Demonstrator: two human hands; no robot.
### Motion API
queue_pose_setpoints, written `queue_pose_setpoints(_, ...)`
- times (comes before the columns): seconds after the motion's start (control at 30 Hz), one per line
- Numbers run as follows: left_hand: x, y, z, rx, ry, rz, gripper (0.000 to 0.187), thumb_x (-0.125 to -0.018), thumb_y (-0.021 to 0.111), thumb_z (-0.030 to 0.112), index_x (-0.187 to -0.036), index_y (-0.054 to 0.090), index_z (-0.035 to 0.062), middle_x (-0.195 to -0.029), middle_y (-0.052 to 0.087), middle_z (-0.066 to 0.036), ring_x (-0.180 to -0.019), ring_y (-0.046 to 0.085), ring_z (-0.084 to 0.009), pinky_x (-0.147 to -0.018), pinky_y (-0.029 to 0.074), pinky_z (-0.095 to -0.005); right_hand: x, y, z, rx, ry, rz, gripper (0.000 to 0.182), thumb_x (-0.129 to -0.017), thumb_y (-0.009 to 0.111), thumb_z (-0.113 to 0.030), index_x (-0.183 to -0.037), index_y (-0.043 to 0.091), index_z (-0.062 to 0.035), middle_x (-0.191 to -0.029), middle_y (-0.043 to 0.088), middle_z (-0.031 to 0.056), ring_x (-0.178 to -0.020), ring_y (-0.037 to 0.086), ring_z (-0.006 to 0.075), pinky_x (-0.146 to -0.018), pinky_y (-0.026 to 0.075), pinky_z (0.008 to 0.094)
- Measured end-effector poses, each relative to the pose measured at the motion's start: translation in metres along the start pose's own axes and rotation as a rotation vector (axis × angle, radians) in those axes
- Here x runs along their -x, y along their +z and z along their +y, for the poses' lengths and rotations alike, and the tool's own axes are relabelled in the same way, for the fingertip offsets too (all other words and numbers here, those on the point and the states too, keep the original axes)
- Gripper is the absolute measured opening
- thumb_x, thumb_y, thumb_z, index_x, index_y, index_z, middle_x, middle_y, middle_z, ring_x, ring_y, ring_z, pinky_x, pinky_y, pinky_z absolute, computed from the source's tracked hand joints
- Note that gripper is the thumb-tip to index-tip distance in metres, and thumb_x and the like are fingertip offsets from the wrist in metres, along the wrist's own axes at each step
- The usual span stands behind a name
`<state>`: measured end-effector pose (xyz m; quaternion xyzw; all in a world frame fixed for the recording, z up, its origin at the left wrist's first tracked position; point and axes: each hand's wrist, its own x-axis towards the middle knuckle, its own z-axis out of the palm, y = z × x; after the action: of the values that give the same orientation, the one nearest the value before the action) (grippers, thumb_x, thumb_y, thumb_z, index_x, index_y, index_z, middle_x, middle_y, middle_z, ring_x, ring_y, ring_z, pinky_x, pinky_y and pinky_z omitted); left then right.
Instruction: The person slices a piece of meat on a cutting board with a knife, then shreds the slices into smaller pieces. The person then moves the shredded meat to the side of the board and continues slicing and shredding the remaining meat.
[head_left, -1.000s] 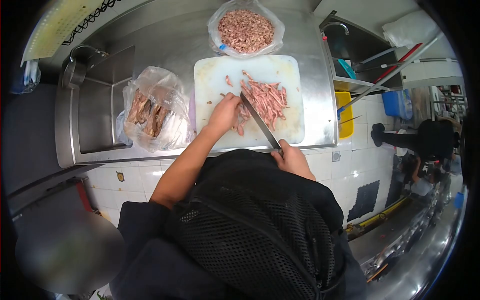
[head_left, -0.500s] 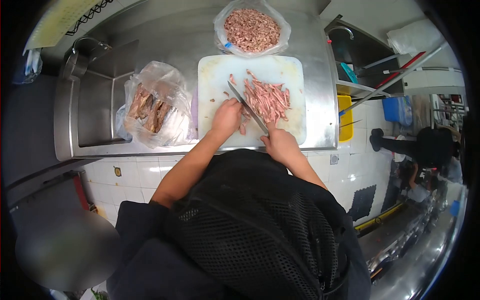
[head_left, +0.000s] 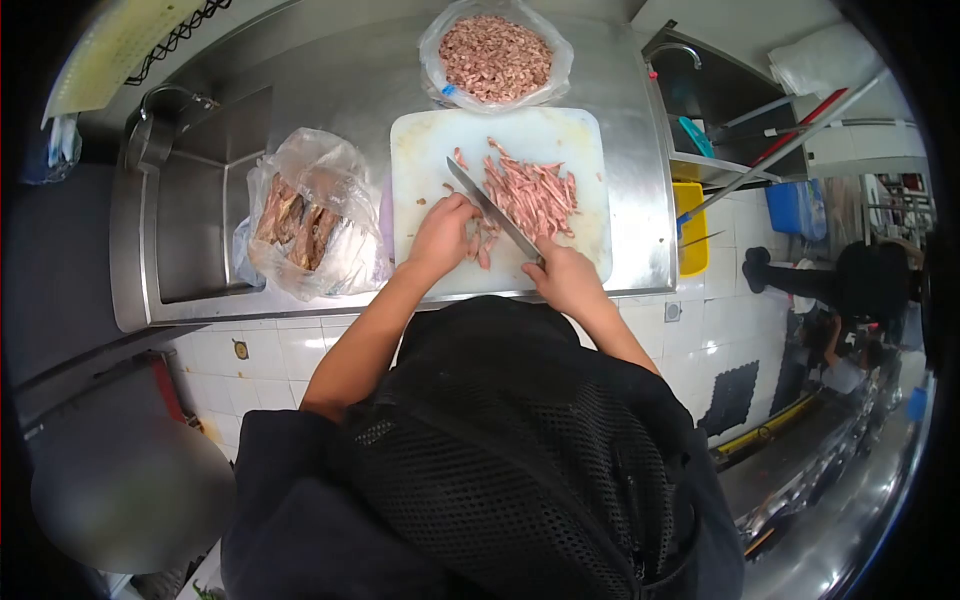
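My right hand (head_left: 568, 277) is closed round the handle of a long knife (head_left: 495, 212), whose blade points up and left over the white cutting board (head_left: 415, 150). Close to the blade's left side is my left hand (head_left: 440, 236), fingers curled down near small meat pieces (head_left: 483, 247); whether it grips any of them is too small to tell. A heap of reddish meat strips (head_left: 530, 195) lies to the right of the blade. Behind the board stands an open plastic bag (head_left: 563, 62) of diced meat (head_left: 495, 58).
Left of the board, a clear bag (head_left: 345, 165) holds large brown meat pieces (head_left: 292, 228), next to a metal sink (head_left: 195, 225). At the right are a yellow bin (head_left: 692, 255), a blue container (head_left: 790, 208) and, farther off, people in dark clothing (head_left: 860, 290).
My left hand has moved slightly left, away from the blade, and more small pieces show between them. The knife is still in my right hand. The whole view has shifted a little.
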<state>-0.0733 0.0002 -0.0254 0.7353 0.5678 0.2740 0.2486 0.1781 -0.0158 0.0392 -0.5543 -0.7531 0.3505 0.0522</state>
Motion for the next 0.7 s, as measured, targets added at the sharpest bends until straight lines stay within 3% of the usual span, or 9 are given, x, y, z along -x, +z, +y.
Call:
queue_pose_setpoints(0.07, 0.007, -0.011, 0.01, 0.021, 0.037, -0.014, 0.022, -0.085, 0.07, 0.002, -0.105, 0.076, 0.008, -0.103, 0.066, -0.01, -0.103, 0.062, -0.0325, -0.092, 0.047, -0.0455, 0.011, -0.018, 0.0, 0.018, 0.01, 0.013, 0.031, -0.095, 0.075, -0.024, -0.109, 0.061, -0.0002, -0.083, 0.071, 0.0282, -0.085, 0.069, 0.0497, -0.074, 0.052, 0.056)
queue_pose_setpoints(0.13, 0.02, -0.019, 0.019, -0.136, 0.163, -0.161, 0.023, -0.087, 0.072, 0.008, -0.11, 0.075, 0.0114, -0.102, 0.065, -0.007, -0.105, 0.062, -0.0279, -0.097, 0.041, -0.0442, 0.027, -0.027, -0.001, -0.029, 0.114, -0.036, 0.033, -0.095, 0.074, -0.024, -0.114, 0.06, -0.0008, -0.087, 0.072, 0.0281, -0.09, 0.07, 0.0502, -0.079, 0.054, 0.0571)
queue_pose_setpoints(0.23, 0.024, -0.017, 0.011, -0.152, 0.138, -0.226, 0.025, -0.091, 0.073, 0.01, -0.116, 0.074, 0.0149, -0.105, 0.064, -0.005, -0.106, 0.061, -0.0245, -0.1, 0.036, -0.0411, 0.046, -0.021, 0.008, -0.089, 0.174, -0.05, 0.03, -0.096, 0.074, -0.024, -0.111, 0.061, -0.001, -0.085, 0.071, 0.0286, -0.09, 0.069, 0.0509, -0.078, 0.053, 0.0572)
queue_pose_setpoints(0.43, 0.019, 0.002, 0.008, -0.151, 0.036, -0.096, 0.029, -0.09, 0.076, 0.014, -0.119, 0.074, 0.0144, -0.105, 0.064, -0.004, -0.107, 0.062, -0.0253, -0.101, 0.036, -0.0405, 0.061, -0.008, 0.001, -0.128, 0.219, -0.043, 0.032, -0.097, 0.075, -0.027, -0.105, 0.058, -0.0003, -0.083, 0.07, 0.0293, -0.087, 0.068, 0.0522, -0.076, 0.052, 0.0576)
queue_pose_setpoints(0.53, 0.022, -0.002, 0.022, -0.132, 0.033, 0.014, 0.024, -0.09, 0.075, 0.014, -0.114, 0.074, 0.0129, -0.102, 0.064, -0.004, -0.107, 0.062, -0.0252, -0.101, 0.037, -0.0419, 0.067, -0.015, 0.0, -0.094, 0.173, -0.074, 0.033, -0.098, 0.074, -0.028, -0.105, 0.057, -0.001, -0.082, 0.07, 0.0284, -0.086, 0.069, 0.0516, -0.074, 0.053, 0.0575)
queue_pose_setpoints(0.7, 0.034, 0.002, 0.018, -0.229, 0.207, -0.036, 0.012, -0.091, 0.073, 0.014, -0.103, 0.071, 0.0123, -0.101, 0.064, -0.004, -0.105, 0.062, -0.0257, -0.1, 0.038, -0.0439, 0.078, -0.02, 0.004, 0.02, 0.128, -0.128, 0.032, -0.099, 0.073, -0.028, -0.107, 0.057, -0.0014, -0.08, 0.071, 0.0273, -0.083, 0.07, 0.05, -0.074, 0.054, 0.0581)
